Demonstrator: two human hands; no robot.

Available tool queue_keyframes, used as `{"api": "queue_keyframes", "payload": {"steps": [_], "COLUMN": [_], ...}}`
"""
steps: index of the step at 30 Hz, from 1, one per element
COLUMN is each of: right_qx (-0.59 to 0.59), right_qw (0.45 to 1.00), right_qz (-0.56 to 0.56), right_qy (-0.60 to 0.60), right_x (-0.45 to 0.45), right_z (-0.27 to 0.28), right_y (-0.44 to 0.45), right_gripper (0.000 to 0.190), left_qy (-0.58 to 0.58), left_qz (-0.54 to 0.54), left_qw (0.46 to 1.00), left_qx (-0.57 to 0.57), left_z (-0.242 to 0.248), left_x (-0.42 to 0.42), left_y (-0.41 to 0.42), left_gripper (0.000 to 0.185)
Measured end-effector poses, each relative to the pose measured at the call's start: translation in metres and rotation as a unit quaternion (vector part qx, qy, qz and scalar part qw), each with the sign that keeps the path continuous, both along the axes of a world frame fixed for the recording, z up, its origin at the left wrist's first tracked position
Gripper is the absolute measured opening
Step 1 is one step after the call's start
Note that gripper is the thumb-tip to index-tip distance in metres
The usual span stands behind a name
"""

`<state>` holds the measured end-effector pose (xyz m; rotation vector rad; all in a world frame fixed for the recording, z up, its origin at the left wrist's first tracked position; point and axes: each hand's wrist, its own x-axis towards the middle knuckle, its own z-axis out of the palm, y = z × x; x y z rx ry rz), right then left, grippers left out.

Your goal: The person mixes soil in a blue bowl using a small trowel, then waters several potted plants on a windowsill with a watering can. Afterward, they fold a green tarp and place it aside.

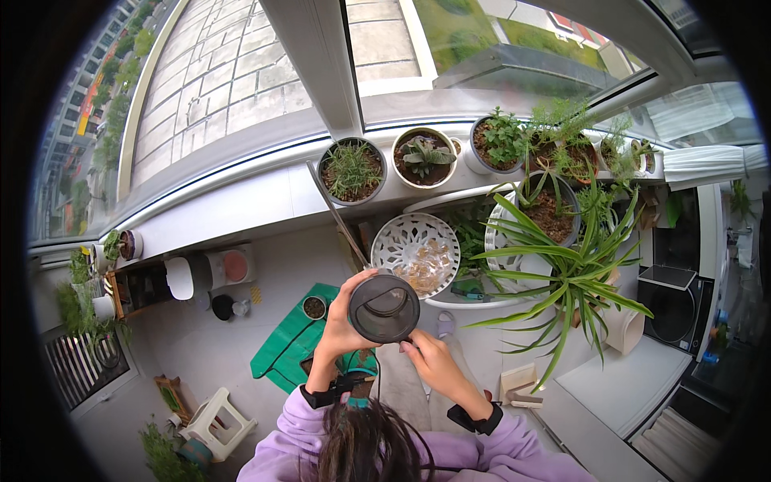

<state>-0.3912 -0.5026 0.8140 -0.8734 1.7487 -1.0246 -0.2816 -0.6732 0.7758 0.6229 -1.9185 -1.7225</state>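
Observation:
A dark grey watering can (385, 337) is held up in front of my chest, its round opening facing the camera. My left hand (341, 322) wraps around the can's left side. At the can's lower right, my right hand (435, 361) grips a small part, probably its handle, mostly hidden by the fingers. The long thin spout (338, 218) reaches up and left from the can, its tip beside the left rim of a pot with a needle-leaved plant (350, 172). Whether water is flowing cannot be seen.
Along the windowsill (253, 196) stand a pot with a fuzzy-leaved plant (424, 159), a leafy green pot (499, 143) and several others. Below are a white openwork basket (415, 256), a large spider plant (566, 274), a green mat (289, 343) and a white stool (220, 425).

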Motion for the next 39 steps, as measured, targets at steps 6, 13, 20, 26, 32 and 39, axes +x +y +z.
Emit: {"api": "queue_keyframes", "payload": {"steps": [6, 13, 20, 26, 32, 39], "right_qx": [-0.092, -0.138, -0.153, -0.071, -0.092, -0.233], "right_qw": [0.995, 0.986, 0.982, 0.995, 0.991, 0.962], "right_qz": [0.013, -0.028, -0.056, -0.065, -0.088, -0.046], "right_qy": [0.034, 0.087, 0.093, 0.038, -0.040, -0.134], "right_x": [0.007, 0.016, 0.045, 0.043, 0.038, -0.004], "right_z": [-0.012, -0.075, -0.096, -0.091, -0.056, 0.050], "right_y": [-0.068, -0.177, -0.220, -0.190, -0.155, -0.112], "right_gripper": [0.020, 0.041, 0.067, 0.057, 0.039, 0.026], "left_qy": [0.001, -0.014, -0.019, -0.040, -0.032, -0.026], "left_qz": [0.185, 0.327, 0.399, 0.434, 0.455, 0.424], "left_qw": [0.979, 0.931, 0.908, 0.892, 0.882, 0.900], "left_qx": [-0.080, -0.164, -0.129, -0.124, -0.122, -0.103], "left_z": [-0.008, -0.062, -0.110, -0.128, -0.148, -0.156], "left_x": [0.027, 0.021, 0.014, 0.004, -0.001, -0.001], "left_y": [-0.031, -0.104, -0.161, -0.179, -0.192, -0.202], "left_gripper": [0.101, 0.093, 0.086, 0.085, 0.091, 0.092]}}
